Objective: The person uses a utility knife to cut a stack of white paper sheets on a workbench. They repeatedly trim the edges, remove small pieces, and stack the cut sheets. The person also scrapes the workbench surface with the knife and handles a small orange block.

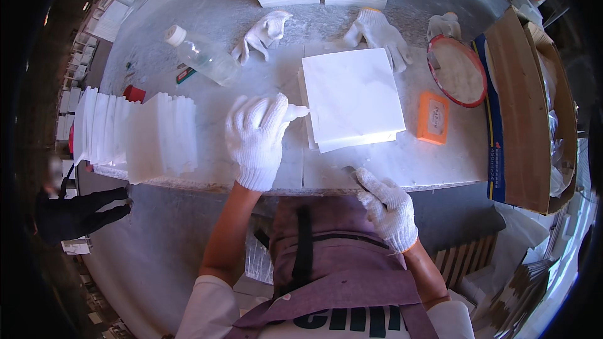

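Observation:
A small pile of white square marble tiles (355,94) lies on the worktable before me, its top tile slightly skewed over those below. My left hand (257,138), in a white knit glove, is at the pile's left side. Its fingers are bent but apart, and one fingertip points at the tiles' edge, seemingly touching it. Near the table's front edge, below the pile, my gloved right hand (389,210) is closed on a thin dark flat blade (350,172), mostly hidden by the fingers. The blade stands apart from the tiles.
Upright white tiles (160,132) stand at left, near a clear bottle (210,59). Loose gloves (380,34) lie behind the pile. To the right are an orange box (433,118), a red-rimmed round dish (457,70) of pale material and a cardboard box (524,113). A person (78,210) stands far left.

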